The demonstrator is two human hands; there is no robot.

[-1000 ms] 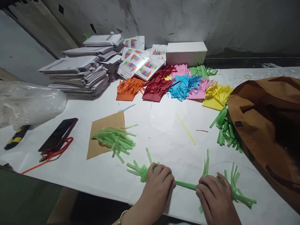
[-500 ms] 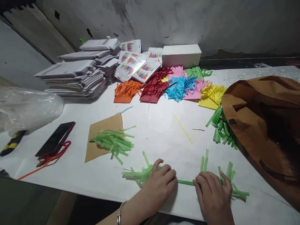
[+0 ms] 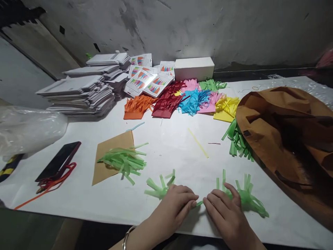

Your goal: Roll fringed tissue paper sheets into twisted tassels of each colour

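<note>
A green tissue paper tassel [image 3: 251,197] lies across the front of the table, its cut fringe spread out at both ends. My left hand [image 3: 178,205] is closed over the tassel's left part, with thumb and fingertips pinching its narrow twisted middle. Close beside it, my right hand [image 3: 223,211] grips the same strand from the right, its index finger lifted. Only a short bit of the twisted strip shows between the two hands. To the left, a folded light green tassel [image 3: 123,159] rests on a piece of brown card [image 3: 102,146].
Fringed paper bundles, among them orange [image 3: 134,113], red [image 3: 165,107] and yellow [image 3: 225,113], lie along the back. Behind are stacked white packets [image 3: 78,90] and a white box [image 3: 194,69]. A brown bag [image 3: 249,114] covers the right side; a phone [image 3: 58,161] lies left.
My hands have drawn closer together along the tassel, shortening the visible twisted strip between them. The whole view has shifted slightly.
</note>
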